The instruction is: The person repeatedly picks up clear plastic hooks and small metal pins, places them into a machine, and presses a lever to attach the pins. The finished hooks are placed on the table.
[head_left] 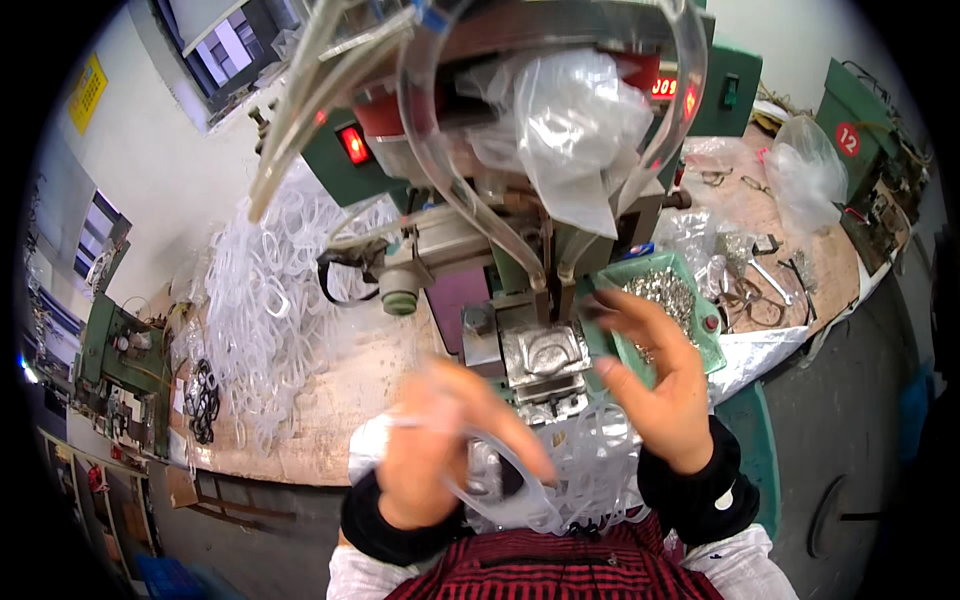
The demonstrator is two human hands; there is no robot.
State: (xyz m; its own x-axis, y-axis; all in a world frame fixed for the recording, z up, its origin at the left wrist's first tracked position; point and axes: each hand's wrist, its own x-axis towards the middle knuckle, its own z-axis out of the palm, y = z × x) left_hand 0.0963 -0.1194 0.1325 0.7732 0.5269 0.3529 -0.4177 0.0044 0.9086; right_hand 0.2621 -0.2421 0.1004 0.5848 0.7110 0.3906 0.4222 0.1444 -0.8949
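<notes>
My left hand [430, 450], smeared by motion, is closed on a translucent plastic loop [515, 462] that curves out below its fingers, left of the machine's metal fixture [545, 355]. To the right of that fixture, my right hand [665, 385] has its thumb and fingers apart and holds nothing I can see; its fingertips are blurred. A green tray [712, 345] of small metal pieces lies just beyond this hand. Between my forearms, more translucent loops [590, 460] are heaped in front of the fixture. The upper part of the fixture sits under the machine's narrow press head [550, 285].
A large pile of translucent loops [270, 310] covers the table's left side. Clear tubes [420, 110] and a plastic bag [580, 130] hang on the green machine above. A wrench [772, 282] and other tools lie at right. A green bin [755, 450] stands beside my right arm.
</notes>
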